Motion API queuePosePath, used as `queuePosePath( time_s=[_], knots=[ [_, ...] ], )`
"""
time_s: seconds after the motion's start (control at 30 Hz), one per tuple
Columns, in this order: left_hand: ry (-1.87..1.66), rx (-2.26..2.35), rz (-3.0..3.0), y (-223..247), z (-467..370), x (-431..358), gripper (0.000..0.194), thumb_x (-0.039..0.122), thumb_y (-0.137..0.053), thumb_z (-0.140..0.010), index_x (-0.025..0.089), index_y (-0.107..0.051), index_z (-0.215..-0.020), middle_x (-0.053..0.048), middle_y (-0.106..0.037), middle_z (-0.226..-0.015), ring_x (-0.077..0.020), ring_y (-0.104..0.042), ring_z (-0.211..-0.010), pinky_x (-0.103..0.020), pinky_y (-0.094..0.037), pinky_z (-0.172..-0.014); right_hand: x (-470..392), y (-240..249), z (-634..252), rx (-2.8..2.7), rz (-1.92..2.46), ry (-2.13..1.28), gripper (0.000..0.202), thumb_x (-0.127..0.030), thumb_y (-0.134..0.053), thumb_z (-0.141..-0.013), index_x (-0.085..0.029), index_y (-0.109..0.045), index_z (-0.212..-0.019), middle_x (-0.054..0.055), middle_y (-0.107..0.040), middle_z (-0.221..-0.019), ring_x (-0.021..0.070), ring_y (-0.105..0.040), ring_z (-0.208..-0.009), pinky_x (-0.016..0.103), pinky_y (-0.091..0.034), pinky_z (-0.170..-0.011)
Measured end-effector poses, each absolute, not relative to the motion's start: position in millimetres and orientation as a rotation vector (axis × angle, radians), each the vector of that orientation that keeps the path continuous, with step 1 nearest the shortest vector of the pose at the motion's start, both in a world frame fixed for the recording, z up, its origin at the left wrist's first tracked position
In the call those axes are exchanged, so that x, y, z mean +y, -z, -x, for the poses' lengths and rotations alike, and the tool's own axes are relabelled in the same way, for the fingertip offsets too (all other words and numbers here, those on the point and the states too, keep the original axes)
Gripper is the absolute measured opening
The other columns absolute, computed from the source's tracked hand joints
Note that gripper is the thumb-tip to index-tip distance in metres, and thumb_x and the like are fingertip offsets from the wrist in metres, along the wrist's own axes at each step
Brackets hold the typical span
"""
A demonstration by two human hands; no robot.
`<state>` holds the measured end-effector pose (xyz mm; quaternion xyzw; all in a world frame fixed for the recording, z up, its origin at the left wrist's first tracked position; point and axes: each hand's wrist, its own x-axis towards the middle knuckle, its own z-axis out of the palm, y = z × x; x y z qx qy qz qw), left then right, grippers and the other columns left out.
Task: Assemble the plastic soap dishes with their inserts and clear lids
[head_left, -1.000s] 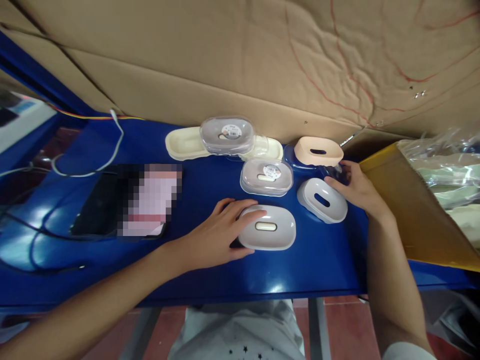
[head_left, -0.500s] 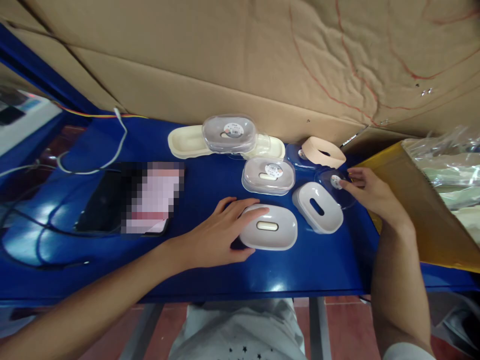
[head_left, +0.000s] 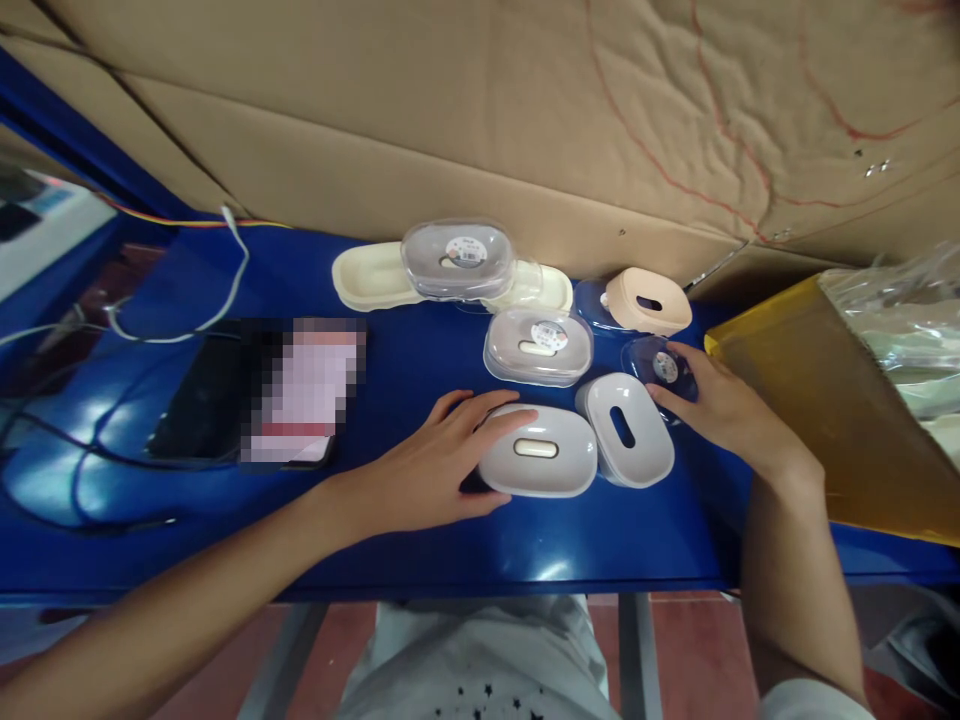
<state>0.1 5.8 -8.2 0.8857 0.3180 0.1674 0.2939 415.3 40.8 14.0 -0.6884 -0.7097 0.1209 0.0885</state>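
My left hand [head_left: 442, 455] curls around the left end of a pale grey oval soap dish [head_left: 574, 465] with a cream piece showing in its slot. The dish rests on the blue table. A second grey soap dish [head_left: 645, 460], with a dark open slot, stands tilted beside it, very close to its right end. My right hand [head_left: 712, 395] grips the right edge of a clear plastic lid [head_left: 634, 355] with a round white sticker, just behind that second dish. Behind them sits a grey soap dish under a clear lid [head_left: 499, 370], also stickered.
Farther back, another lidded grey dish [head_left: 420, 270] lies across cream trays [head_left: 360, 275]. A peach dish [head_left: 660, 290] leans on a clear lid. On the left lie a phone [head_left: 300, 400] and cables [head_left: 172, 335]. An open carton [head_left: 795, 420] holding plastic-wrapped items stands right, against a cardboard wall.
My right hand and the clear lid have shifted slightly left. The slotted grey dish has slid left and nearer, close against the dish in my left hand, which stays put.
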Motion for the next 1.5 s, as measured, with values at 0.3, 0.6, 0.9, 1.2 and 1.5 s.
queuePosePath(
  time_s=[0.3,0.6,0.9,1.2,1.5],
  knots=[
    [-0.400,0.873,-2.274,4.1,1.8,6.1,0.088,0.032,-0.082,-0.091,0.034,-0.036,-0.166,-0.013,-0.046,-0.167,-0.0403,-0.042,-0.156,-0.062,-0.041,-0.128,43.2,-13.4,-423.2,-2.186,2.065,-0.456,0.097,-0.070,-0.078,-0.083,-0.026,-0.048,-0.164,0.019,-0.059,-0.162,0.0516,-0.056,-0.148,0.075,-0.050,-0.117],
    [-0.314,0.871,-2.256,-10.1,12.8,11.4,0.087,0.030,-0.082,-0.090,0.038,-0.039,-0.166,-0.008,-0.053,-0.162,-0.0371,-0.049,-0.151,-0.059,-0.038,-0.129,18.3,-55.3,-401.9,-1.862,1.730,-0.700,0.082,-0.059,-0.087,-0.084,-0.041,-0.047,-0.154,0.010,-0.059,-0.156,0.0414,-0.063,-0.139,0.062,-0.060,-0.109],
    [-0.179,0.977,-2.212,-15.2,29.0,17.7,0.100,0.035,-0.088,-0.084,0.037,-0.034,-0.168,-0.009,-0.052,-0.162,-0.0405,-0.051,-0.148,-0.057,-0.045,-0.120,-22.6,-50.2,-309.6,-1.804,1.050,-1.732,0.077,-0.055,-0.083,-0.093,-0.043,-0.041,-0.157,0.009,-0.048,-0.165,0.0334,-0.056,-0.149,0.053,-0.054,-0.118],
    [-0.177,0.971,-2.171,-8.9,25.5,13.8,0.095,0.039,-0.083,-0.091,0.038,-0.032,-0.170,-0.011,-0.041,-0.170,-0.0405,-0.048,-0.153,-0.060,-0.044,-0.125,-6.6,-36.4,-327.9,-2.133,1.328,-1.146,0.084,-0.050,-0.085,-0.093,-0.040,-0.038,-0.162,0.011,-0.051,-0.165,0.0365,-0.052,-0.153,0.061,-0.044,-0.128],
    [-0.305,0.873,-2.030,5.8,10.3,6.8,0.121,0.042,-0.087,-0.091,0.044,-0.002,-0.176,-0.013,-0.028,-0.180,-0.0372,-0.038,-0.164,-0.059,-0.043,-0.130,-19.1,-27.1,-301.1,-2.469,1.022,-0.985,0.091,-0.043,-0.080,-0.097,-0.041,-0.029,-0.172,0.011,-0.030,-0.181,0.0374,-0.036,-0.165,0.063,-0.041,-0.130]
  ],
)
